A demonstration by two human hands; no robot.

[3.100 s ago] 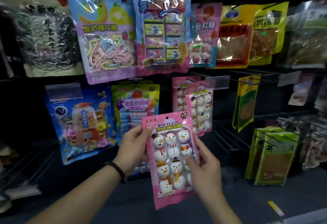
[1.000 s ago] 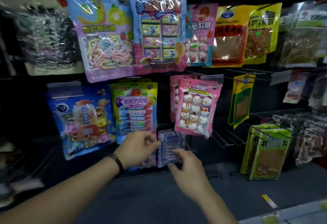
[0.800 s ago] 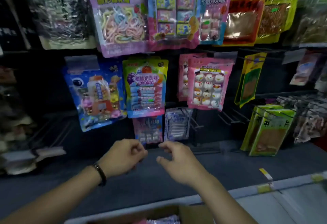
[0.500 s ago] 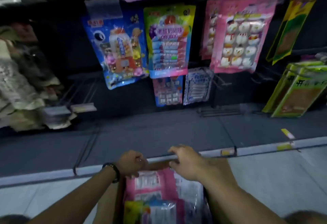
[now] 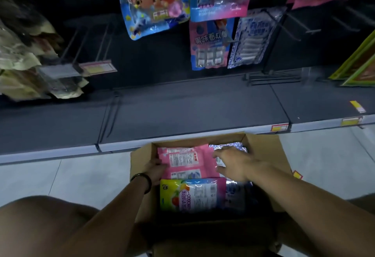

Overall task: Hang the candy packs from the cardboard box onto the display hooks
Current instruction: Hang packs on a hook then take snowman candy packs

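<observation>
Hands are working inside the open cardboard box [image 5: 261,145] at 6 o'clock in the view. The left hand [image 5: 156,170] is curling its fingers around the left edge of the pink candy pack [image 5: 188,161], which is lying label side up in the box. The right hand [image 5: 233,163] is spreading its fingers loosely over that pack's 3 o'clock edge, above a silvery blue-white pack [image 5: 229,147]. A yellow-and-blue pack [image 5: 192,194] is lying at 6 o'clock of the pink one. Bare display hooks [image 5: 81,39] are jutting out at 10 o'clock.

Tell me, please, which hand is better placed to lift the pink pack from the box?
Left, probably: the left hand rests at the edge of the pink pack, while the right hand is spread over the silvery pack beside it.
</observation>
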